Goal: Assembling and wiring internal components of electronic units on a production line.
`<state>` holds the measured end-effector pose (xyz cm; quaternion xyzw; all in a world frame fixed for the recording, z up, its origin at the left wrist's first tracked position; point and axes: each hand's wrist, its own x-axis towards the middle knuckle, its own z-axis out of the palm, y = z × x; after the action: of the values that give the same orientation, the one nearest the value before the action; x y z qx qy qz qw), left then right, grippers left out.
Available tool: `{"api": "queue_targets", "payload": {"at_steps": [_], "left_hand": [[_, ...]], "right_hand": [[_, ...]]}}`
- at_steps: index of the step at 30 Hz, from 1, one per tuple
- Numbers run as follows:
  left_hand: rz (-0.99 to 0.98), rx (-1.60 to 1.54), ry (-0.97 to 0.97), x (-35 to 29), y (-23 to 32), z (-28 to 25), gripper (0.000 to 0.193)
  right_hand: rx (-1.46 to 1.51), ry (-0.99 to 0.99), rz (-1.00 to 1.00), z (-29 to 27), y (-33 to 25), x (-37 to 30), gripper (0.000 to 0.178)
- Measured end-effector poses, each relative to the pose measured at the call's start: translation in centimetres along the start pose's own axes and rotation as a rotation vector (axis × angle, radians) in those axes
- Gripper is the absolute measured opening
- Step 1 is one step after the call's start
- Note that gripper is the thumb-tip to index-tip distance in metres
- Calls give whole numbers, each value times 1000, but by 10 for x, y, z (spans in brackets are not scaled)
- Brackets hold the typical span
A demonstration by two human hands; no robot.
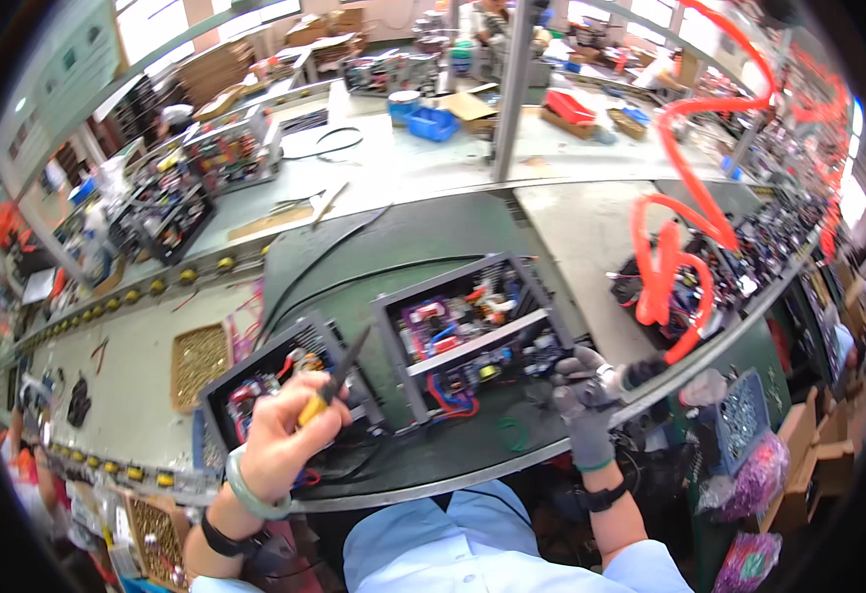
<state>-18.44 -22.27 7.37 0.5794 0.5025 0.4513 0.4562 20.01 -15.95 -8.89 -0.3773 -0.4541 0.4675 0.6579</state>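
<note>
Open cases on a dark work mat (443, 229). The left hand (290, 430) is gripping a yellow-handled tool (315, 406), its fingers closing around the handle; the tool's dark shaft is pointing up and away, above the left case (255, 359). That case is holding wired components, partly hidden by the hand. Just beside it, the right case (391, 348) is containing a purplish circuit board, coloured parts and red and blue wires, with a pale metal bar (477, 342) spanning its interior. The gloved right hand (587, 403) is resting near this case's right corner, its fingers bending; whether they are clamping anything cannot be told. Farther left, a brown tray (175, 370) is holding many small brass-coloured pieces. At right, a blue bin (761, 387) is holding small, pale pieces.
</note>
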Motion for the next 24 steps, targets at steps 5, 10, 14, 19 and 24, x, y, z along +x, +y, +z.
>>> {"api": "queue_targets", "payload": {"at_steps": [5,10,14,19,24], "left_hand": [[-190,-334,177,-114,-61,15,20],[-268,-303,282,-186,-121,59,17],[-200,61,336,-213,-142,68,17],[-49,26,606,-229,-125,56,13],[9,50,1237,-213,-93,10,16]], "right_hand": [[-216,-94,-84,-2,-7,-8,45],[-342,-196,-94,23,-28,-5,40],[-152,-218,-112,62,-48,-5,37],[37,-359,171,107,-49,-33,42],[15,-362,222,123,-18,-74,41]]}}
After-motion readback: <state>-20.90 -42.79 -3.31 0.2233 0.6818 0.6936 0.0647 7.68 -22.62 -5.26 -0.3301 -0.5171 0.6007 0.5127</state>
